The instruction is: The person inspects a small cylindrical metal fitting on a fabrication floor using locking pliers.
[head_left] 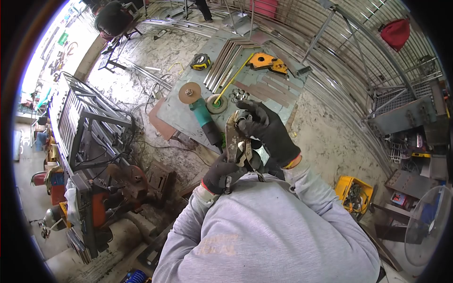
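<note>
My left hand (219, 175), in a black glove, is wrapped round the handles of worn, rusty locking pliers (232, 144) held upright in front of my chest. My right hand (271, 129), gloved too, has its fingers curled at the jaw end; a small round metal piece (243, 116) shows between fingers and jaws, partly hidden. Just beyond, a teal angle grinder (204, 117) lies on the metal-topped table (177, 111) with its brown disc (189, 93) facing up. Close to my right fingers are several small metal parts (240, 95) and a round disc (217, 104).
The table also bears a tape measure (200, 62), bent metal bars (227, 61), flat strips (264, 92) and orange magnetic holders (262, 60). A cable trails at the left. A yellow crate (354, 195) and a fan (427, 226) stand at right. Another person's leg (204, 9) shows behind.
</note>
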The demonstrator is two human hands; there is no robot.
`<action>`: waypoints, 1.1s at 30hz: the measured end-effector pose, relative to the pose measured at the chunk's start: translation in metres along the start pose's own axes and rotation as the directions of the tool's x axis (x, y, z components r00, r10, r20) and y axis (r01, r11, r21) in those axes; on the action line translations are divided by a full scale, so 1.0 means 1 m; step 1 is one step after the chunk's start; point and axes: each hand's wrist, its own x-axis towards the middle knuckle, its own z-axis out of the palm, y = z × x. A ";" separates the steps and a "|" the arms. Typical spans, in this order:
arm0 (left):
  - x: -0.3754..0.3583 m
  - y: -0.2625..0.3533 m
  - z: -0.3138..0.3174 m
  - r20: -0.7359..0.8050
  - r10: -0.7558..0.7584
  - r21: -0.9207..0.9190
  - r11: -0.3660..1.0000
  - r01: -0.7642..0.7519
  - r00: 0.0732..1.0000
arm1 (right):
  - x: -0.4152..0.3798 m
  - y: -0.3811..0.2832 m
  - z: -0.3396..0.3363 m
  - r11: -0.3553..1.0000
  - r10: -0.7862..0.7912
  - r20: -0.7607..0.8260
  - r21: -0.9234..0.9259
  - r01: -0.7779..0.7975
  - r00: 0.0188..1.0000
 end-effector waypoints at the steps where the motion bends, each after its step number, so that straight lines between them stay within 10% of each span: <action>1: 0.003 -0.003 -0.013 0.016 -0.020 0.049 0.999 0.019 1.000 | 0.003 0.000 -0.004 0.998 0.032 0.044 0.051 -0.034 0.999; 17: -0.004 -0.009 -0.028 -0.045 0.011 0.403 0.915 0.008 0.999 | 0.011 0.001 0.003 1.000 0.000 -0.001 0.013 0.000 1.000; 33: -0.002 -0.011 -0.023 -0.021 -0.051 0.196 0.979 0.054 0.998 | 0.010 0.004 0.001 0.975 0.071 0.009 0.212 -0.071 0.997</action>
